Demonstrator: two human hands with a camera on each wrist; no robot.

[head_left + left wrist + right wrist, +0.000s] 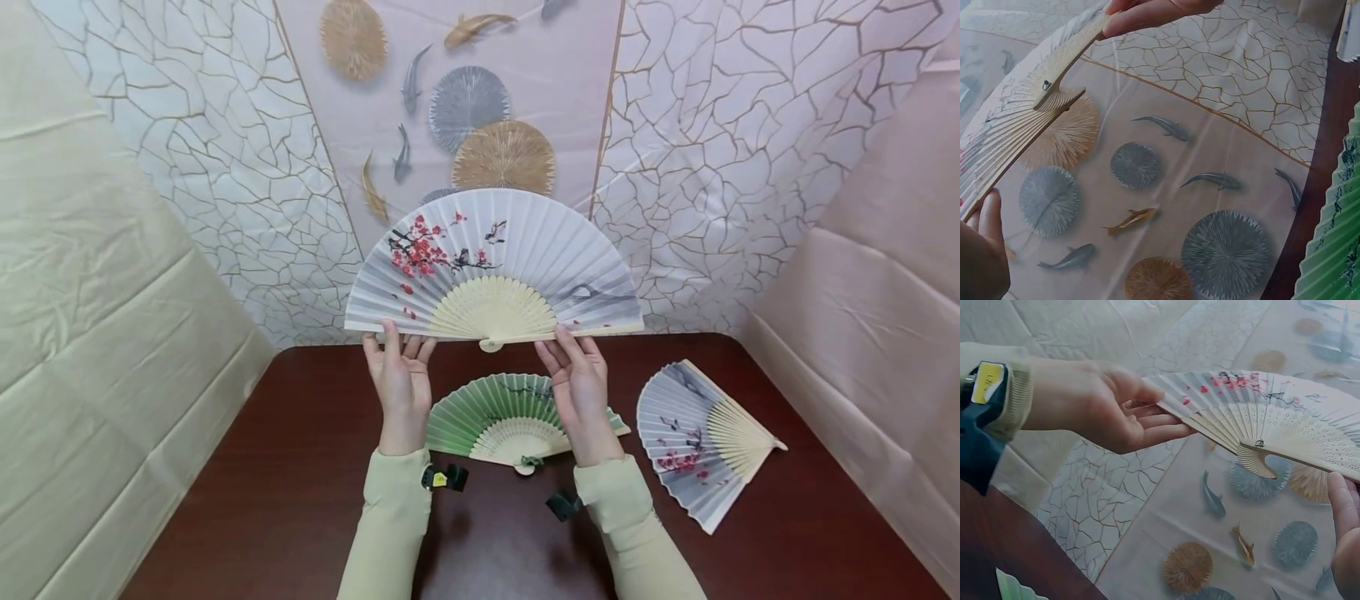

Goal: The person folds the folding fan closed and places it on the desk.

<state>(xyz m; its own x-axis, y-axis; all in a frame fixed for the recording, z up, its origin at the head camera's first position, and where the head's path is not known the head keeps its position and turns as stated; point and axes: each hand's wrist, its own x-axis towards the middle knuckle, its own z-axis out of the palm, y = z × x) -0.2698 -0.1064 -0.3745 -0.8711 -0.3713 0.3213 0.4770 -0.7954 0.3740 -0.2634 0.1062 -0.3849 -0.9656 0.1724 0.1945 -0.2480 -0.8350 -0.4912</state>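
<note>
Covering the back: from my remote post I see a pale cloth backdrop (555, 83) printed with gold-veined cracks, grey and golden fish, and round leaf-like discs.
Sides: creased beige cloth walls (97, 333) flank my view.
Table: a dark reddish-brown, glossy tabletop (285, 467) with rounded far corners spreads before the person I follow.
Raised fan: a white folding fan with red blossoms, small dark birds and bare cream-coloured ribs (498, 250) is spread to roughly a half-circle, held up before the backdrop and apart from the table, its pivot at the bottom.
Green fan: a green folding fan with pale ribs (468, 408) lies spread on the table beyond the sleeves, partly hidden from me by the right hand.
Grey fan: a grey-and-white folding fan with pink-red blossoms (678, 450) lies partly spread at the table's right, pivot pointing right.
Sleeves: I see pale cream cuffs (393, 483) on both forearms.
Left hand: the left hand (401, 379) grips the white fan's left end, thumb in front, fingers beneath.
Right hand: the right hand (583, 379) pinches its lower edge right of the pivot.
Strap: a dark wrist strap (985, 434) bears a yellow label.
Rivet: my right-wrist feed shows a small dark rivet (1260, 444) at the white fan's pivot.
</note>
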